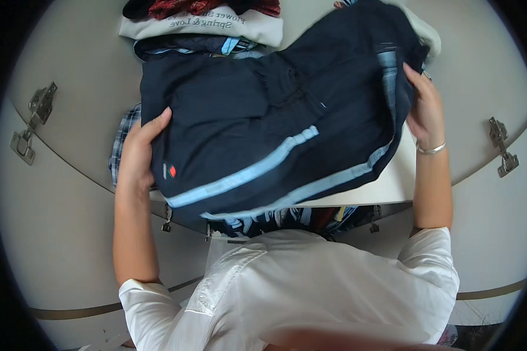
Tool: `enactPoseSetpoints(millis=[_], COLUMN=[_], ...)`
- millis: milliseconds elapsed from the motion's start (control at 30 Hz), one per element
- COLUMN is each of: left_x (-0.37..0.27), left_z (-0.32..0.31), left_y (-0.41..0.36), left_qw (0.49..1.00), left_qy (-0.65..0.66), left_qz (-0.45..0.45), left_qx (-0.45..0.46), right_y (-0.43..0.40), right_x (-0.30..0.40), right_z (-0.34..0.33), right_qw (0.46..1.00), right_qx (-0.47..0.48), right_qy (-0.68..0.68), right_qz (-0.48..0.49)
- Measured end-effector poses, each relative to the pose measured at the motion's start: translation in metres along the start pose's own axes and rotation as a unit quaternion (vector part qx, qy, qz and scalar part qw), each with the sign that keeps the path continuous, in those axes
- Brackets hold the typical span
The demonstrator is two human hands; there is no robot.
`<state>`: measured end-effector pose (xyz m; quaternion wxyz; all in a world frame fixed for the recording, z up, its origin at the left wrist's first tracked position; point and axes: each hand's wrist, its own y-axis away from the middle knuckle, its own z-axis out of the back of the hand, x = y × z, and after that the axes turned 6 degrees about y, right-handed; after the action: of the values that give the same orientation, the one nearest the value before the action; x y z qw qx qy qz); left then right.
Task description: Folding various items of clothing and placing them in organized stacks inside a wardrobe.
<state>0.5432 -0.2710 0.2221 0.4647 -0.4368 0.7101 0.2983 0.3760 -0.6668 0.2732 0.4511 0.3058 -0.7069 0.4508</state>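
Observation:
A dark navy sports garment with light-blue stripes is spread between my two hands, above a white shelf. My left hand grips its left edge, thumb on the front and fingers hidden behind the cloth. Below that thumb, a small red and green emblem shows on the fabric. At the opposite side my right hand, with a silver bangle at the wrist, holds the garment's edge, its fingers mostly hidden. The cloth sags in loose folds in the middle, and its upper right part is slightly blurred.
Behind the garment is a stack of folded clothes, including a white garment bearing writing and a red patterned one. Plaid cloth lies beside my left hand. Cabinet doors with metal hinges flank me. More clothes sit below the shelf.

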Motion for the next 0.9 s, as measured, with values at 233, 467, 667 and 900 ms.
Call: enactPoseSetpoints(millis=[233,467,667,900], left_x=[0.02,0.054,0.021,0.003], left_z=[-0.04,-0.099,-0.078,-0.061], left_y=[-0.004,0.021,-0.006,-0.017], left_qw=[0.716,0.697,0.879,0.981], left_qy=[-0.585,-0.633,-0.451,-0.165], left_qz=[-0.382,-0.313,-0.097,0.065], left_qx=[-0.002,0.129,0.12,0.074], right_y=[0.064,0.092,0.093,0.081], right_x=[-0.065,-0.081,-0.087,-0.061], right_z=[0.027,0.029,0.033,0.011], right_qw=[0.978,0.974,0.985,0.876], right_qx=[-0.039,-0.125,-0.129,-0.209], right_qy=[-0.16,-0.181,-0.094,0.324], right_qz=[-0.124,-0.057,-0.064,0.29])
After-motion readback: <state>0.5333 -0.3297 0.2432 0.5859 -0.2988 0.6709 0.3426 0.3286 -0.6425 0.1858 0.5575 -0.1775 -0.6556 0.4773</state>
